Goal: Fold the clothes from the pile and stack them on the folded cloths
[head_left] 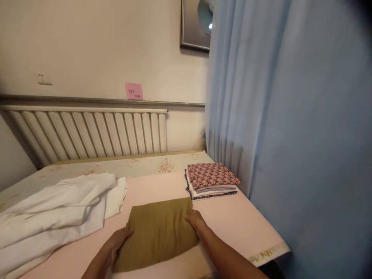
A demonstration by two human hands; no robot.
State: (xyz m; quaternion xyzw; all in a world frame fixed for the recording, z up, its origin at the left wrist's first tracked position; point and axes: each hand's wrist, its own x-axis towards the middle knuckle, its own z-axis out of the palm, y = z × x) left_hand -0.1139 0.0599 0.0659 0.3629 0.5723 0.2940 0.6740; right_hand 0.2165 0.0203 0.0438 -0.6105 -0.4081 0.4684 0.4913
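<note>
Olive cloth (158, 232) pinched at both sides, one hand on each

So the olive cloth is right in the middle, between the two hands, spread out as a fairly flat four-sided piece with a few soft creases on the right half. Left hand (116, 242) has its left edge, with the thumb lying on the upper face. Right hand (199, 224) has the opposite edge, gripping a bit higher up near the far corner, thumb on the front there too. Both sets of fingers are closed on the fabric, pinching it against the thumbs, though the ones tucked behind are mostly hidden, so can't tell exactly how they sit. Nearly all of the cloth lies between the two grips.

It's over a pink cover (232, 228), near edge tipped toward the camera. Can't really tell if the underside touches down anywhere.

Just past the right hand there's a neat folded stack (213, 176) with a red patterned piece on top. Off to the left is a rumpled white cloth (58, 213), apart from the left hand. Blue curtain (314, 135) hangs down the right side, and a radiator (101, 131) runs along the back wall.
</note>
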